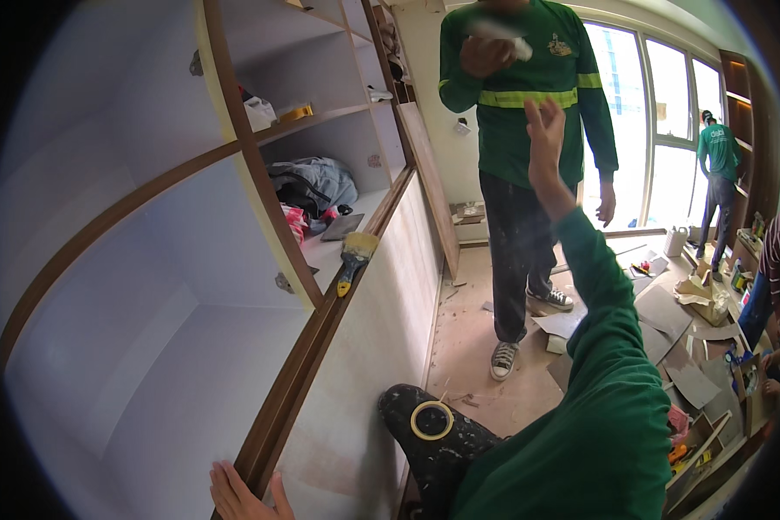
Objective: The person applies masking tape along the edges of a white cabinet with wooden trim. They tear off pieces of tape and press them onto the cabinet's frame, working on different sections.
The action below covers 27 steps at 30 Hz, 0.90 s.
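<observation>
My left hand (250,495) rests over the brown wooden rail (292,396) along the cabinet's front edge, thumb apart from the fingers, holding nothing. My right hand (547,143) is raised in the air with its fingers spread and nothing in it. Behind it, a co-worker in a green long-sleeved shirt (526,140) stands facing me and lifts a blurred white thing (504,40) in one hand. A roll of masking tape (431,420) lies on my paint-spattered trouser leg (406,400). Farther along the rail sits a paintbrush (354,260) with a dark and yellow handle.
White cabinet compartments (188,364) with taped edges run along the left. A grey bag (318,182) and a yellow tape roll (296,112) occupy the shelves. A wooden board (429,188) leans beyond. Loose sheets (666,312) and an open toolbox (699,455) cover the right-hand floor; other people work there.
</observation>
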Tool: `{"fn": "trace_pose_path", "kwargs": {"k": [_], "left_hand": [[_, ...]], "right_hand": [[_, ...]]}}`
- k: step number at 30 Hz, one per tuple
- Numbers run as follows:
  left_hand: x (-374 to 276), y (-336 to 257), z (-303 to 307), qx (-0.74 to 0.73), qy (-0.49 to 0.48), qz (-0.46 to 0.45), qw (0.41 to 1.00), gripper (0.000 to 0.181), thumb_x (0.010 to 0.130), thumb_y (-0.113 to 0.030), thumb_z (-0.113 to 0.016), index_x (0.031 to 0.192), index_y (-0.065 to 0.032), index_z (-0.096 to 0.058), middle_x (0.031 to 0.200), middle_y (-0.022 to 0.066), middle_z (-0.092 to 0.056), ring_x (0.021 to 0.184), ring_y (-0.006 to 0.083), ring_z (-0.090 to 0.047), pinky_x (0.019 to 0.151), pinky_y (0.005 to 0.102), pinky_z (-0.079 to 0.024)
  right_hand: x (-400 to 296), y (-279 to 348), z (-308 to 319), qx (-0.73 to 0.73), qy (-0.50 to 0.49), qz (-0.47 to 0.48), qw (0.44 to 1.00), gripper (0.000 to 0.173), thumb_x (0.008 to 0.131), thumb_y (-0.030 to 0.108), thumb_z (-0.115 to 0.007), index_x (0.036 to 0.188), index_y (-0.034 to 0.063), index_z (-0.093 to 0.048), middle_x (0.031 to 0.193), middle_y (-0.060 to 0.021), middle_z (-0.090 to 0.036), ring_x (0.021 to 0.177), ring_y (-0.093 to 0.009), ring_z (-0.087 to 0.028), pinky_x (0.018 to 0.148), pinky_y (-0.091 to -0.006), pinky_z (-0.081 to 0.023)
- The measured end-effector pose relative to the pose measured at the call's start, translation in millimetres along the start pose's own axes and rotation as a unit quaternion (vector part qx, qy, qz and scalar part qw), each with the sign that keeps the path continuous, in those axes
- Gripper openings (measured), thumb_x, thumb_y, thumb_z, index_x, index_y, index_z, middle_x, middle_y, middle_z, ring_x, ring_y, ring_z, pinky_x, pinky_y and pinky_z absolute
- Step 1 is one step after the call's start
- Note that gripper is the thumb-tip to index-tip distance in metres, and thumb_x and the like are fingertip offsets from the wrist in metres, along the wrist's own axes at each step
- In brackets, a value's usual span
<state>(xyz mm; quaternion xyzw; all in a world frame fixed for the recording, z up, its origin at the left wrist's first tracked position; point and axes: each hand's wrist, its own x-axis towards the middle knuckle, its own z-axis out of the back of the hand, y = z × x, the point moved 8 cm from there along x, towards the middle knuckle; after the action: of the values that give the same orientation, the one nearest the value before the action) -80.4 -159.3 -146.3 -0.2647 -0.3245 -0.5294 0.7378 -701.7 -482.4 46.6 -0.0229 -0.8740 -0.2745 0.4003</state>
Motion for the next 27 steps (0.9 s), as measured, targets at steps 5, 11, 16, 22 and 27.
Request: {"fn": "trace_pose_path", "kwargs": {"k": [5, 11, 16, 22, 27], "left_hand": [[0.4, 1.6, 1.5, 0.002, 0.007, -0.002, 1.0, 0.073, 0.086, -0.047, -0.077, 0.141, -0.003, -0.06, 0.142, 0.0222, -0.06, 0.13, 0.0411, -0.056, 0.111, 0.0503, -0.045], [0.4, 2.8, 0.3, 0.01, 0.019, 0.007, 1.0, 0.072, 0.09, -0.052, -0.073, 0.141, -0.0035, -0.06, 0.145, 0.0224, -0.059, 0.134, 0.0411, -0.054, 0.114, 0.0501, -0.042], [-0.8, 2.6, 0.9, 0.001, 0.019, 0.02, 1.0, 0.072, 0.09, -0.052, -0.073, 0.143, -0.0038, -0.059, 0.146, 0.0225, -0.058, 0.136, 0.0412, -0.053, 0.116, 0.0503, -0.04], [2.3, -4.6, -3.0, -0.009, 0.026, 0.021, 0.999, 0.072, 0.09, -0.05, -0.073, 0.143, -0.0043, -0.059, 0.145, 0.0221, -0.058, 0.136, 0.0407, -0.052, 0.116, 0.0506, -0.041], [4.1, -4.0, -2.0, 0.001, 0.021, 0.03, 0.999, 0.072, 0.088, -0.051, -0.075, 0.141, -0.0046, -0.06, 0.144, 0.0209, -0.06, 0.132, 0.0405, -0.056, 0.113, 0.0511, -0.043]], "right_hand": [[49.9, 2.4, -26.6, -0.113, 0.173, -0.003, 0.978, 0.109, 0.081, 0.052, -0.086, 0.161, 0.0043, -0.03, 0.159, -0.0219, -0.04, 0.147, -0.03, -0.041, 0.118, -0.037, -0.034], [-2.2, -44.6, -69.6, -0.308, 0.435, 0.141, 0.834, 0.125, 0.073, 0.054, -0.09, 0.161, -0.0022, -0.022, 0.153, -0.0323, -0.042, 0.144, -0.043, -0.043, 0.118, -0.0441, -0.038], [-58.7, -80.6, -65.5, -0.417, 0.431, 0.166, 0.783, 0.108, 0.078, 0.043, -0.086, 0.157, 0.0012, -0.026, 0.126, -0.0303, -0.06, 0.125, -0.046, -0.057, 0.103, -0.049, -0.047], [-74.4, -12.9, -13.8, -0.339, 0.244, 0.215, 0.883, 0.041, 0.086, 0.015, -0.073, 0.123, -0.0003, -0.064, 0.105, -0.0167, -0.067, 0.102, -0.037, -0.066, 0.086, -0.0494, -0.052], [-125.4, 130.1, -4.4, -0.11, 0.224, 0.318, 0.915, 0.026, 0.081, 0.0, -0.075, 0.107, 0.0009, -0.072, 0.096, -0.014, -0.072, 0.083, -0.032, -0.073, 0.072, -0.0371, -0.057]]}}
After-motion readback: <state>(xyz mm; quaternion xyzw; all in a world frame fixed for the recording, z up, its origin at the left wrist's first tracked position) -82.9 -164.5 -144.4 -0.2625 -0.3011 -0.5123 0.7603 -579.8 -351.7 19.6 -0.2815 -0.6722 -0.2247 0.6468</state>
